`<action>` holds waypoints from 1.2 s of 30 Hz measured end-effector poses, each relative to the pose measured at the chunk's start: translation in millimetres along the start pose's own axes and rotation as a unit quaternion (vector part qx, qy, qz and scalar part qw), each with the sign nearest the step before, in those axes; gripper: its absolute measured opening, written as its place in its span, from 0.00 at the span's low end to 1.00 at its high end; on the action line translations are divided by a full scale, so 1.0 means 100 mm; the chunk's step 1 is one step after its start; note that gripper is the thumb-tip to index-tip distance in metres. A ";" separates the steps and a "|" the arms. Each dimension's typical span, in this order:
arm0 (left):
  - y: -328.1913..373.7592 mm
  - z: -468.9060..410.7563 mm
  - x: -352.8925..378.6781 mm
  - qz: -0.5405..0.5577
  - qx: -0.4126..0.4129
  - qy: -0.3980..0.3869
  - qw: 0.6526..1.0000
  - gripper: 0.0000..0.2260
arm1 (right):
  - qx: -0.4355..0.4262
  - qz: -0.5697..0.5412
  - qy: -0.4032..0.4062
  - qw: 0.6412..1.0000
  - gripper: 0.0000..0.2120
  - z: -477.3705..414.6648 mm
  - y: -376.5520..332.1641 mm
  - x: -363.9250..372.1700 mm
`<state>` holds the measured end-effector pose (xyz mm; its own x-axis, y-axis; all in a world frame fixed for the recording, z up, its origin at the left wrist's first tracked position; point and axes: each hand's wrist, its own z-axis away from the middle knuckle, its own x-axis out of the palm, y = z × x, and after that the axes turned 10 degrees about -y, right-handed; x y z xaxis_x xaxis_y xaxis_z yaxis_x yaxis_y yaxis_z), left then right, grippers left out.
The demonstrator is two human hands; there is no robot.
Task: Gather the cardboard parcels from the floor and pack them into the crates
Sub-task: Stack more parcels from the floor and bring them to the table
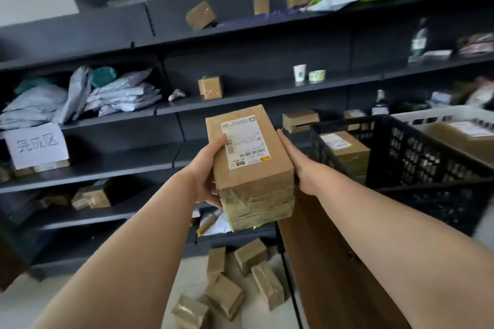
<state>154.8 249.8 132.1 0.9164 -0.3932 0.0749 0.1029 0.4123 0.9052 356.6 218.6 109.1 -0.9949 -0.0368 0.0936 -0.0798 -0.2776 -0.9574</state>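
I hold a taped cardboard parcel (251, 168) with a white shipping label at chest height in front of the shelves. My left hand (207, 168) grips its left side, thumb on top. My right hand (299, 165) lies against its right side with fingers fairly straight. To the right stands a black plastic crate (417, 165) with a labelled parcel (344, 152) inside. Behind it a white crate (438, 115) holds another parcel (462, 139). Several small cardboard parcels (230, 286) lie on the pale floor below my arms.
Dark metal shelving (240, 93) fills the background, carrying small boxes, grey mailer bags (80, 99), a paper cup (299, 72), a tape roll and colourful bags at top right. A white paper sign (37, 144) hangs at left. A brown table (334, 275) supports the crates.
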 end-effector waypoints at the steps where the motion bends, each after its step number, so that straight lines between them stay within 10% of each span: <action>1: 0.10 -0.02 0.13 -0.008 0.006 -0.011 1.000 0.33 | -0.009 -0.004 0.011 1.000 0.48 0.08 -0.08 -0.11; 6: 0.55 -0.18 0.85 -0.048 0.036 -0.055 0.997 0.33 | -0.042 -0.025 0.072 0.996 0.57 0.26 -0.39 -0.86; 10: 0.87 -0.47 1.46 -0.062 0.059 -0.086 0.993 0.35 | -0.087 -0.040 0.079 0.992 0.32 0.50 -0.70 -1.42; 17: 1.14 -1.30 2.56 -0.056 0.054 -0.114 0.990 0.36 | -0.078 -0.023 0.105 0.991 0.26 0.30 -1.00 -2.75; 36: 1.06 -3.45 3.92 -0.009 -0.042 -0.094 0.995 0.38 | 0.037 -0.079 0.110 0.990 0.38 -1.03 -0.68 -4.91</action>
<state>658.7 423.0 113.3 0.8259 -0.5454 0.1430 0.1588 0.4684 0.8691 844.3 354.7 100.2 -0.9605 0.2199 0.1704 -0.2381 -0.3333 -0.9122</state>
